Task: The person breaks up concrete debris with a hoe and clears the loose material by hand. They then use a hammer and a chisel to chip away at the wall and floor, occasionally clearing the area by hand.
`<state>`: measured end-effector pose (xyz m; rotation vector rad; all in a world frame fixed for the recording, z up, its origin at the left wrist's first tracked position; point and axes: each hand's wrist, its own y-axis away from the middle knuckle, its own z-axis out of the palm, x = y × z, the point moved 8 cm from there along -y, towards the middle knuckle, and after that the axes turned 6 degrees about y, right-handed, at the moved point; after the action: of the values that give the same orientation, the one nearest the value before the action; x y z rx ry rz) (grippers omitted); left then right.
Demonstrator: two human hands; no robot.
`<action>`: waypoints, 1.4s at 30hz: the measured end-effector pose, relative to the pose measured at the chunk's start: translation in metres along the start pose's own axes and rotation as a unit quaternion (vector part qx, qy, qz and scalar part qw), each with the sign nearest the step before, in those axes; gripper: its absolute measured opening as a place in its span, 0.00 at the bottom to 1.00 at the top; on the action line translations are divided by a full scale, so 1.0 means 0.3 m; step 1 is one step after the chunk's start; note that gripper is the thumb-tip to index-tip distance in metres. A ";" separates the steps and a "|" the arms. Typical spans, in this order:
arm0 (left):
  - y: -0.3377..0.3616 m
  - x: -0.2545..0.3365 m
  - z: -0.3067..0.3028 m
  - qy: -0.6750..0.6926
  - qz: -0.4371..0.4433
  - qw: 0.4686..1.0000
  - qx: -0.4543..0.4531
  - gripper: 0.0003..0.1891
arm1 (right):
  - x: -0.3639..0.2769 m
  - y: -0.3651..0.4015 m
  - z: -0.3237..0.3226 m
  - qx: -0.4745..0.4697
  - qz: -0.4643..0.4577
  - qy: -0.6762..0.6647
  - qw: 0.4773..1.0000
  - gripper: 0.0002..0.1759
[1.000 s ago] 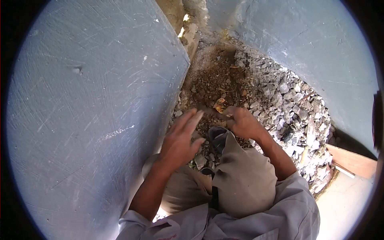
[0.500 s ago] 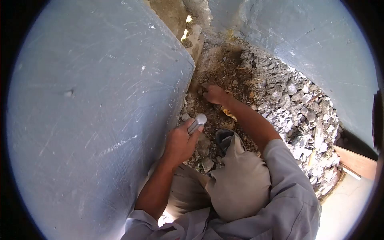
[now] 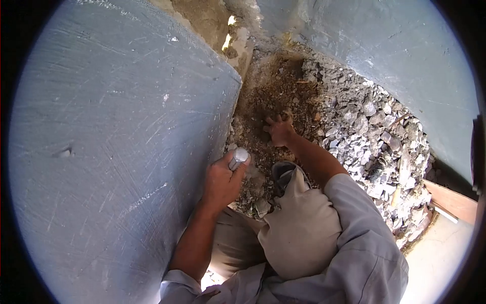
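Note:
My left hand (image 3: 223, 178) is wrapped round a metal tool with a rounded, shiny end (image 3: 238, 158), held upright beside the blue-grey wall. My right hand (image 3: 280, 130) rests palm down on the brown soil and small stones (image 3: 293, 96), its fingers spread apart. No object shows in it. My bent knee (image 3: 302, 230) and a dark shoe (image 3: 284, 175) are between my two arms.
A large blue-grey wall (image 3: 121, 116) fills the left side, and another grey wall (image 3: 405, 61) runs along the upper right. Broken rubble (image 3: 369, 131) is heaped to the right. A wooden board (image 3: 451, 202) lies at the far right.
My right hand has moved back towards me and slightly right, and its fingers have spread. My left hand has shifted slightly left with the metal tool still in it.

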<state>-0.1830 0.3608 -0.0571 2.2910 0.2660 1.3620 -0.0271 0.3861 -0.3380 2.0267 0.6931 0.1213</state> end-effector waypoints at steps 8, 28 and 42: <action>0.018 0.004 0.002 0.053 -0.013 0.998 0.010 0.14 | 0.054 0.070 0.200 0.104 0.027 0.007 0.994 0.31; 0.024 0.042 -0.003 0.062 0.016 0.998 -0.025 0.16 | 0.680 1.557 -0.137 0.410 0.406 -0.175 0.797 0.21; 0.024 0.015 0.006 0.049 0.012 0.999 -0.020 0.13 | 0.726 1.823 0.795 0.528 0.545 -0.174 0.628 0.28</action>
<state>-0.1798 0.3558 -0.0510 2.2061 0.2408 1.4801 0.4705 0.1074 -0.0584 3.1805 -1.1234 -0.0087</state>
